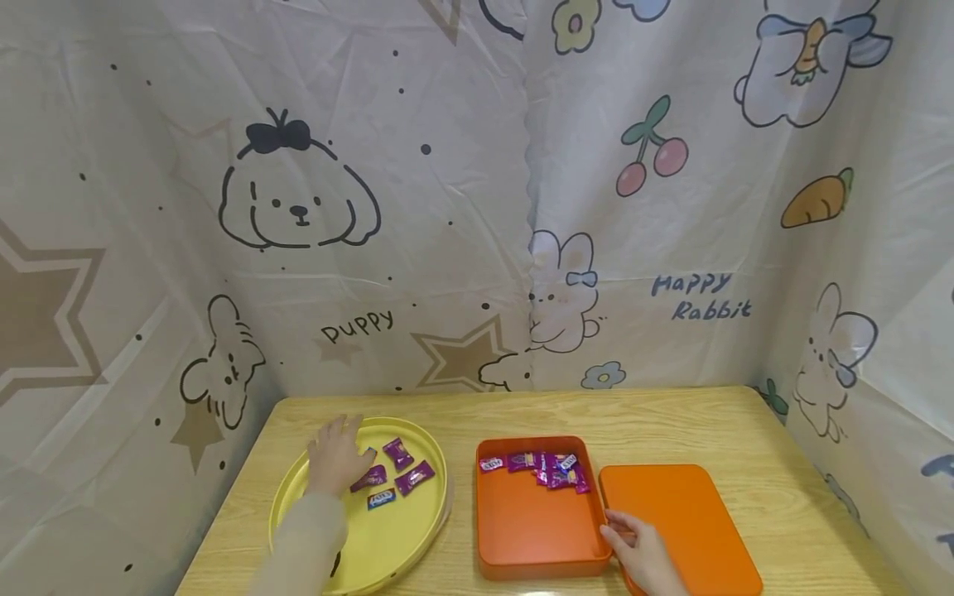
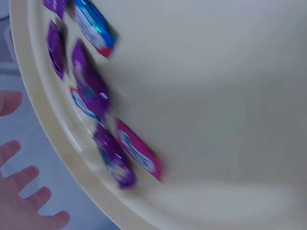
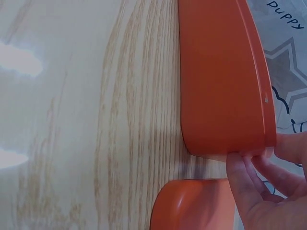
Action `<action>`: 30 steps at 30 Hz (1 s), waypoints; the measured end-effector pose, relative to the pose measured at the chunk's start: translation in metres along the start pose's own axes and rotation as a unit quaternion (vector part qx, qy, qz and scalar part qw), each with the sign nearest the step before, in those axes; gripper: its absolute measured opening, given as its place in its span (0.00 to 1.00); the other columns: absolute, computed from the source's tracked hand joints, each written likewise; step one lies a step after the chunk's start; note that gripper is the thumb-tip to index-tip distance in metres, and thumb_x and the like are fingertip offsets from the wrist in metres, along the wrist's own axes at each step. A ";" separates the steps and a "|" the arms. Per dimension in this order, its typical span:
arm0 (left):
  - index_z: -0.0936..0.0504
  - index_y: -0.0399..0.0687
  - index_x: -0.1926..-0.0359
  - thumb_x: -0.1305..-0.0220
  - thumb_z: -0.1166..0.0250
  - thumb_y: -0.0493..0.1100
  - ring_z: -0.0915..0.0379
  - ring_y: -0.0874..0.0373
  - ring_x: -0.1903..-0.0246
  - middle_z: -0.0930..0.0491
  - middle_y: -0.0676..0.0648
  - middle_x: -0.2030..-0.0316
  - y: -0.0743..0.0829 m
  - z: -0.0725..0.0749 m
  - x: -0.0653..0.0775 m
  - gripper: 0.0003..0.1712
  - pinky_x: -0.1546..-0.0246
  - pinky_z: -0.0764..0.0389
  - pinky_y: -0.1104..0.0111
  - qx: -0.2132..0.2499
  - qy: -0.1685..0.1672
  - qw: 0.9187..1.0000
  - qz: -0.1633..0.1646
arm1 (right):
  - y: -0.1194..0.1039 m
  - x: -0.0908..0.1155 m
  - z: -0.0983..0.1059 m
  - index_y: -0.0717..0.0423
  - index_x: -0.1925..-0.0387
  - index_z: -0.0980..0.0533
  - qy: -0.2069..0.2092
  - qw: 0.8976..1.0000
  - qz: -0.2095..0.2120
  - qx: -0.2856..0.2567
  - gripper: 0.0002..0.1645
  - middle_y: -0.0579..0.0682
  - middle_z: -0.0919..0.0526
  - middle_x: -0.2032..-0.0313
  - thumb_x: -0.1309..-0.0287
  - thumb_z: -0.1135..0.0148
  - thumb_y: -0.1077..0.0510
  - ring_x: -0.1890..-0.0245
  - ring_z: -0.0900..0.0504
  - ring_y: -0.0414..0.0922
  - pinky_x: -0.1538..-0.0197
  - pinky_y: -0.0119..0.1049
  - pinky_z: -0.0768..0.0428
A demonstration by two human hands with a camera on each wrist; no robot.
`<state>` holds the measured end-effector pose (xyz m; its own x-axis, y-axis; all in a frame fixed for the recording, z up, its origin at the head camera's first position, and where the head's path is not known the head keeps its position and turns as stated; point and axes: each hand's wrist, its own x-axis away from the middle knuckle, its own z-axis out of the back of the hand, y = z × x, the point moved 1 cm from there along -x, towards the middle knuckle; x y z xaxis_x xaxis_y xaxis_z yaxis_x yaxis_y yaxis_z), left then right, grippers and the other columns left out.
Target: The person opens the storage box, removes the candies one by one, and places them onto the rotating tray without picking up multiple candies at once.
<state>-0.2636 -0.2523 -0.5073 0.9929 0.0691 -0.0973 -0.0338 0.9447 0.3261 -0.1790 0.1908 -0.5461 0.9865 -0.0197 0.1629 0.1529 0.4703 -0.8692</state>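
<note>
My left hand (image 1: 335, 459) hovers at the left part of a round yellow tray (image 1: 395, 542), its fingers spread and nothing seen in them. Beside it on the tray lie several wrapped candies, among them a purple candy (image 1: 414, 478) and a blue candy (image 1: 381, 498). In the left wrist view, a pink candy (image 2: 139, 149) lies near the tray's rim with purple and blue ones. My right hand (image 1: 641, 548) pinches the right wall of an orange box (image 1: 532, 530), thumb at the rim and fingers outside. Several candies (image 1: 562, 478) lie along the far side inside this box.
An orange lid (image 1: 681, 517) lies on the wooden table (image 1: 462, 418) to the right of the box. A cloth curtain (image 1: 447, 207) with cartoon prints hangs behind the table and on both sides.
</note>
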 end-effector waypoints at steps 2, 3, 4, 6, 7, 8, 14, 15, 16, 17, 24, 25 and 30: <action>0.41 0.40 0.35 0.45 0.41 0.50 0.56 0.30 0.38 0.46 0.29 0.37 0.013 -0.002 -0.003 0.39 0.43 0.55 0.34 0.006 -0.006 1.000 -0.012 | 0.000 0.000 0.000 0.76 0.50 0.30 0.000 1.000 0.002 -0.002 0.25 0.60 0.20 0.61 0.40 0.44 0.57 0.62 0.20 0.53 0.62 0.42 0.20; 0.42 0.41 0.34 0.44 0.41 0.51 0.58 0.31 0.37 0.47 0.30 0.36 0.020 -0.004 -0.004 0.39 0.42 0.57 0.34 0.010 -0.009 1.000 -0.017 | 0.000 0.000 0.000 0.76 0.50 0.30 0.000 1.000 0.003 -0.003 0.25 0.60 0.20 0.61 0.40 0.44 0.57 0.62 0.20 0.53 0.62 0.42 0.20; 0.42 0.42 0.34 0.43 0.42 0.51 0.60 0.31 0.36 0.48 0.30 0.36 0.027 -0.006 -0.006 0.39 0.42 0.59 0.35 0.013 -0.011 1.000 -0.024 | 0.001 0.000 0.000 0.76 0.50 0.30 0.000 1.000 0.004 -0.004 0.25 0.60 0.20 0.61 0.40 0.44 0.56 0.62 0.20 0.53 0.62 0.42 0.20; 0.42 0.43 0.34 0.43 0.42 0.54 0.61 0.32 0.35 0.49 0.31 0.35 0.042 -0.010 -0.009 0.39 0.40 0.62 0.37 0.015 -0.013 0.999 -0.041 | 0.001 -0.001 0.000 0.76 0.50 0.30 0.000 1.000 0.006 -0.004 0.26 0.59 0.20 0.61 0.40 0.44 0.56 0.63 0.20 0.53 0.62 0.42 0.20; 0.42 0.44 0.34 0.43 0.42 0.55 0.62 0.32 0.35 0.49 0.32 0.34 0.050 -0.013 -0.010 0.39 0.40 0.63 0.37 0.016 -0.012 0.999 -0.050 | 0.001 -0.001 0.001 0.76 0.50 0.30 0.001 1.000 0.007 -0.003 0.26 0.59 0.20 0.61 0.40 0.44 0.56 0.63 0.20 0.53 0.62 0.42 0.20; 0.41 0.44 0.34 0.43 0.42 0.55 0.62 0.33 0.35 0.49 0.32 0.34 0.058 -0.015 -0.012 0.39 0.40 0.63 0.38 0.017 -0.010 0.998 -0.060 | 0.001 -0.001 0.001 0.76 0.50 0.30 0.002 1.000 0.006 -0.003 0.25 0.59 0.20 0.61 0.40 0.44 0.56 0.63 0.20 0.53 0.62 0.42 0.20; 0.38 0.48 0.35 0.47 0.38 0.57 0.58 0.36 0.34 0.48 0.36 0.33 0.111 -0.025 -0.019 0.41 0.39 0.58 0.40 0.001 0.000 0.992 -0.125 | 0.002 -0.001 0.000 0.75 0.50 0.30 0.004 1.000 0.005 -0.002 0.24 0.60 0.20 0.61 0.40 0.44 0.57 0.63 0.20 0.53 0.62 0.41 0.20; 0.37 0.49 0.35 0.47 0.38 0.58 0.57 0.36 0.34 0.47 0.37 0.34 0.120 -0.027 -0.019 0.40 0.39 0.56 0.40 -0.002 -0.002 0.991 -0.135 | 0.001 -0.001 0.000 0.75 0.50 0.29 0.004 1.000 0.005 -0.001 0.24 0.60 0.20 0.61 0.40 0.44 0.57 0.63 0.20 0.53 0.62 0.41 0.20; 0.37 0.50 0.35 0.47 0.39 0.59 0.57 0.37 0.34 0.47 0.37 0.34 0.129 -0.029 -0.019 0.40 0.39 0.55 0.40 -0.009 -0.007 0.989 -0.145 | 0.001 -0.001 0.000 0.75 0.50 0.29 0.004 1.000 0.004 0.000 0.25 0.60 0.20 0.61 0.40 0.43 0.57 0.63 0.20 0.53 0.62 0.41 0.20; 0.37 0.50 0.35 0.47 0.39 0.59 0.55 0.37 0.35 0.46 0.38 0.34 0.137 -0.031 -0.019 0.39 0.39 0.53 0.40 -0.012 -0.008 0.987 -0.160 | 0.001 -0.001 0.000 0.75 0.50 0.29 0.004 1.000 0.003 0.000 0.24 0.60 0.20 0.61 0.40 0.43 0.57 0.62 0.20 0.53 0.62 0.41 0.20; 0.41 0.53 0.33 0.44 0.42 0.58 0.56 0.40 0.34 0.47 0.40 0.33 0.186 -0.043 -0.013 0.39 0.37 0.52 0.43 -0.016 -0.072 0.969 -0.237 | 0.001 -0.001 -0.001 0.75 0.50 0.29 0.004 1.000 -0.002 0.000 0.24 0.61 0.20 0.61 0.40 0.43 0.57 0.63 0.20 0.53 0.62 0.42 0.19; 0.41 0.54 0.33 0.44 0.42 0.58 0.55 0.40 0.34 0.47 0.40 0.33 0.192 -0.046 -0.012 0.39 0.37 0.52 0.44 -0.016 -0.079 0.966 -0.247 | 0.001 -0.001 -0.001 0.75 0.50 0.29 0.005 1.000 -0.002 -0.002 0.24 0.61 0.20 0.61 0.40 0.43 0.57 0.63 0.20 0.53 0.62 0.42 0.19; 0.40 0.57 0.34 0.43 0.41 0.57 0.49 0.45 0.35 0.43 0.45 0.34 0.222 -0.058 -0.005 0.37 0.37 0.46 0.49 -0.038 -0.106 0.949 -0.294 | 0.000 0.001 -0.001 0.75 0.50 0.29 0.013 1.000 0.000 -0.007 0.23 0.61 0.20 0.61 0.41 0.43 0.59 0.63 0.20 0.53 0.63 0.41 0.19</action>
<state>-0.2828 -0.0247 -0.4888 0.8425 -0.5366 -0.0472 0.5340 0.8206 0.2038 -0.1784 0.1902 -0.5468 0.9876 -0.0421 0.1514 0.1538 0.4578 -0.8757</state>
